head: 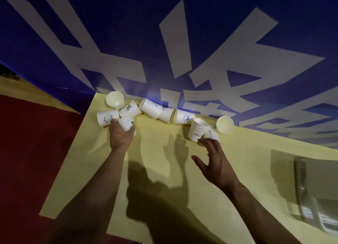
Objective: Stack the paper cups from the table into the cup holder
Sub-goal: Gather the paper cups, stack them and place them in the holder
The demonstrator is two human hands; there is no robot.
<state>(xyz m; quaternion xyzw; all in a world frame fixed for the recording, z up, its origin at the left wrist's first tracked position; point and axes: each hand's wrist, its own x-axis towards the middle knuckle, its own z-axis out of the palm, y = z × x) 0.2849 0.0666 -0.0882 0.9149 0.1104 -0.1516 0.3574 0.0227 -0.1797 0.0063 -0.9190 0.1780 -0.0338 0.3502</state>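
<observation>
Your left hand (121, 134) wraps around a small white paper cup (126, 123) lying on its side. Your right hand (214, 161) is spread wide, fingertips near the smiley "HELLO" cup (197, 131). More white printed cups (155, 108) lie tumbled along the yellow table (164, 170).

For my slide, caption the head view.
Left hand grips a paper cup while the open right hand reaches toward the HELLO cup.

A staged display area: a blue banner (182, 42) with huge white characters behind a yellow table (164, 170).
</observation>
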